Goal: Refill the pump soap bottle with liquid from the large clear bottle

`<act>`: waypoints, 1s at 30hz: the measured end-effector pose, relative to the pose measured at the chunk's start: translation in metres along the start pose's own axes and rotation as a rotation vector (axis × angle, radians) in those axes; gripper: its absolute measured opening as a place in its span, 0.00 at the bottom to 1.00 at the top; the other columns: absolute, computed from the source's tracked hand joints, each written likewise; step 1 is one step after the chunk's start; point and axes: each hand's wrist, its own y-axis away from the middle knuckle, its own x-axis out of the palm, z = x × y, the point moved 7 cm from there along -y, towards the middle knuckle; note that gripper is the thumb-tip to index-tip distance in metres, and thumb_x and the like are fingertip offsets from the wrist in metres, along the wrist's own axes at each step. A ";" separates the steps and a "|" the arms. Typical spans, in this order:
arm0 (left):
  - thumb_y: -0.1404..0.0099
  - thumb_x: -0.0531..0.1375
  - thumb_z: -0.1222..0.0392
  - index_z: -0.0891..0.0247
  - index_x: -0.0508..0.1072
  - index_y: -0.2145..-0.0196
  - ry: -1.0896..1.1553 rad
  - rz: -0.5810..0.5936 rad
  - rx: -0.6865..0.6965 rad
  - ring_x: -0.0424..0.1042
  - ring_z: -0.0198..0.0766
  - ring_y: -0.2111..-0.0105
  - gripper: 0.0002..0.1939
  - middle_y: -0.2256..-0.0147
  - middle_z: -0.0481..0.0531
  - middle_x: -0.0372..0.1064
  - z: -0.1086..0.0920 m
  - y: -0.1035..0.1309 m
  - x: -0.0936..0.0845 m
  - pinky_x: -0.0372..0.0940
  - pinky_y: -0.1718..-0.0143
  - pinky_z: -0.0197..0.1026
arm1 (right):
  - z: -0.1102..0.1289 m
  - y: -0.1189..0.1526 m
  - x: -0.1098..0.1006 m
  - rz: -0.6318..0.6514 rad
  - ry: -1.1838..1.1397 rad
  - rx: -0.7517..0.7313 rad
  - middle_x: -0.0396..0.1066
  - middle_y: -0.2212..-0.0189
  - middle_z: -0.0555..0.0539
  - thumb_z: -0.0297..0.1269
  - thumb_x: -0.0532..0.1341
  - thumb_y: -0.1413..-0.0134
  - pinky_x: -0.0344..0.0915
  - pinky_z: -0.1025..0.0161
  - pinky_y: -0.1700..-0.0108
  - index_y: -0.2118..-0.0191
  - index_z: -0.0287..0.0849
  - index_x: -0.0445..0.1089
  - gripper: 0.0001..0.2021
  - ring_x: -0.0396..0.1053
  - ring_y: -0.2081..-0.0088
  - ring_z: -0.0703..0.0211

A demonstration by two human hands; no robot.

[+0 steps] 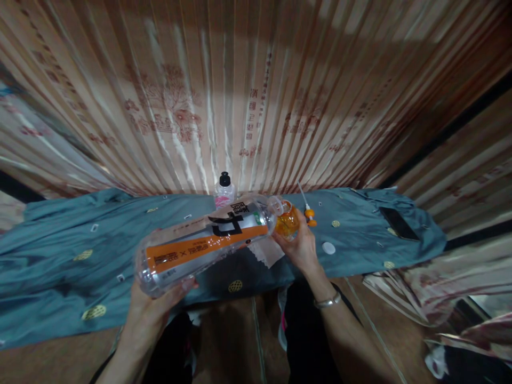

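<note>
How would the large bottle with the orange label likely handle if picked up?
The large bottle looks light for its size, as its clear walls show little liquid. Its thin, glossy plastic would probably flex under a squeeze, and its rounded body might roll if laid down.

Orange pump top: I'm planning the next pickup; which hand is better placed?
Probably the right hand: holding the orange container, it's nearest the pump top; the left hand is farther off, holding the large bottle.

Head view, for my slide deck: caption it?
Left hand holds a large plastic bottle, mouth at the orange container in right hand.
</note>
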 end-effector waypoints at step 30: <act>0.56 0.82 0.50 0.53 0.56 0.22 -0.127 0.005 0.034 0.75 0.40 0.80 0.69 0.70 0.43 0.81 -0.008 0.005 -0.009 0.76 0.74 0.40 | 0.005 0.001 0.001 0.011 -0.003 -0.048 0.79 0.37 0.31 0.44 0.75 0.45 0.79 0.40 0.36 0.29 0.39 0.65 0.40 0.81 0.38 0.36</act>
